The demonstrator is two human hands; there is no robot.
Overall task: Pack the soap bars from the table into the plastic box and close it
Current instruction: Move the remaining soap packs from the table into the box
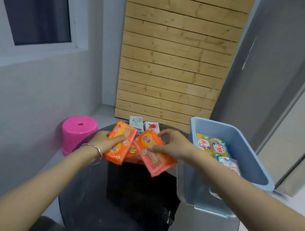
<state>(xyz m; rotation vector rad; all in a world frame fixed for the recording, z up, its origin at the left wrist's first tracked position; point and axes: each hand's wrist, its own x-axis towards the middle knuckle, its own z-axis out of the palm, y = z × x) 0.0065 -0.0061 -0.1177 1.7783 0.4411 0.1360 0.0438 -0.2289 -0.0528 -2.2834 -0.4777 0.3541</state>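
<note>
My left hand (104, 140) grips an orange-wrapped soap bar (120, 146) lifted above the round dark glass table (116, 216). My right hand (173, 144) grips a second orange soap bar (154, 157), tilted, just right of the first. A third orange bar (132, 151) lies on the table between them, mostly hidden. Two white boxed soaps (137, 122) (151, 126) stand at the table's far edge. The blue plastic box (249, 146) sits open at the right and holds yellow-and-green wrapped soaps (211, 145) and a white-wrapped one (230, 164).
A pink plastic stool (76, 133) stands left of the table. A slatted wooden panel (173, 60) leans against the wall behind. A window is at the upper left. No lid for the box is visible.
</note>
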